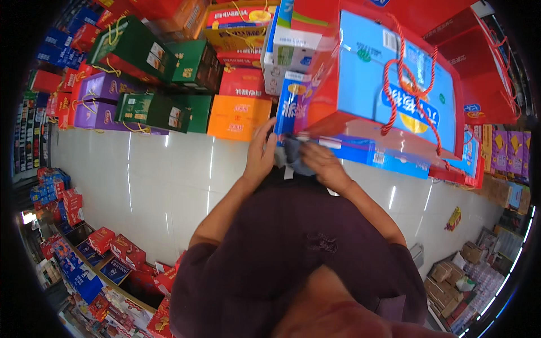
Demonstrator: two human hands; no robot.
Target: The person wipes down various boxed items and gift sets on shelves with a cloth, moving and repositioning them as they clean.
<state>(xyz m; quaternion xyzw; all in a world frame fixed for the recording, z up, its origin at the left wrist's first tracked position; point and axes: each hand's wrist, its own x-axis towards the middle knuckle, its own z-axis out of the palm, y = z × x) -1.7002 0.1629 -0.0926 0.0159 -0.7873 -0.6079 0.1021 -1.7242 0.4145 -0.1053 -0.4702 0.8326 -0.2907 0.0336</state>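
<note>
My right hand point(325, 164) presses on a dark grey-blue cloth point(296, 154), its fingers curled over the cloth's right side. To the left of it, my left hand point(261, 152) rests against the lower left edge of a blue carton point(287, 110), fingers pointing up and slightly apart. Whether its fingertips grip the carton is not clear. Just above my right hand stands a large red gift bag with a light-blue printed panel point(367, 63) and red rope handles. Under that bag lies a flat blue box point(380, 159). An orange box point(239, 117) is just left of my left hand.
Green gift bags point(131, 50) and purple gift bags point(91, 101) line the upper left. Glossy tiled floor point(169, 181) lies around me. A display with red boxes point(127, 249) stands lower left; cardboard boxes point(441, 291) are stacked lower right. A small yellow-red packet point(453, 219) lies on the floor.
</note>
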